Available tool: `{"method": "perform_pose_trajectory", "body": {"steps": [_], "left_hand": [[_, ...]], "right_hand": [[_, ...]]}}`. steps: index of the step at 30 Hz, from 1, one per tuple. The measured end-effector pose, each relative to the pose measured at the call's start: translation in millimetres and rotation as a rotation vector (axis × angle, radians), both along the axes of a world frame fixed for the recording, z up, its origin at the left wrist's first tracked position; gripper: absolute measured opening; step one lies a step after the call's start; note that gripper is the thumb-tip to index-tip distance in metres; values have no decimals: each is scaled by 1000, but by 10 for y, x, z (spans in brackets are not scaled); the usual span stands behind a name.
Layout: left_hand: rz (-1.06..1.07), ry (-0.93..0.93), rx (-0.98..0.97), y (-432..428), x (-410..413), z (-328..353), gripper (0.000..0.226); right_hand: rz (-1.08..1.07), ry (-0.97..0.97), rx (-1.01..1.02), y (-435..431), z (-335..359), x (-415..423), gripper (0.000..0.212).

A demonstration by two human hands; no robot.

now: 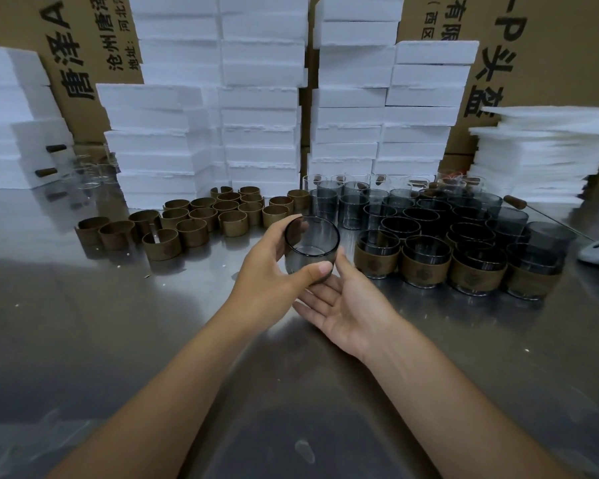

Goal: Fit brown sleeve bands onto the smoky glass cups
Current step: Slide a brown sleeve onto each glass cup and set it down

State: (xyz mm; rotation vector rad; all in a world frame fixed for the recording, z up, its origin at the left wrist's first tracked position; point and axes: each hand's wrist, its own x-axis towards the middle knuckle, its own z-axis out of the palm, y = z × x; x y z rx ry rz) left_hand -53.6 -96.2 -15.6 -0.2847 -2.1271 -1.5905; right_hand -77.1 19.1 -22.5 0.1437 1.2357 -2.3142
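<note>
Smoky glass cup (310,248), unsleeved, tilted above bench (153,340) centre: left hand (267,271) curls round it, right hand (350,305) spread palm-up beneath. Next move likely calls for a brown sleeve band (161,244) from the far-left cluster.

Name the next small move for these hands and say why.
Probably the right hand should reach across for one of the loose brown bands. The left hand grips a smoky glass cup that wears no band yet. The right hand lies open beneath it, holding nothing, and the bands stand on the table just left of the cup.
</note>
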Motion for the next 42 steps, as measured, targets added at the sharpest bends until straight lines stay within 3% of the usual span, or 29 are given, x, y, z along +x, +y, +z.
{"method": "perform_pose_trajectory", "body": {"steps": [5, 9, 19, 31, 36, 42], "left_hand": [[-1, -2, -10, 20, 5, 2, 61], [-5, -6, 35, 49, 21, 16, 58], [-40, -48, 232, 145, 55, 71, 42], [-38, -19, 117, 51, 17, 39, 45], [-30, -27, 37, -9, -18, 8, 48], [-40, -28, 6, -30, -11, 12, 51]], "right_hand": [[-137, 66, -22, 13, 14, -31, 26], [-146, 111, -107, 5, 37, -17, 26], [87, 168, -173, -35, 63, 55, 59], [223, 90, -7, -16, 32, 34, 85], [144, 65, 59, 24, 13, 5, 69], [-76, 226, 153, 51, 24, -2, 42]]}}
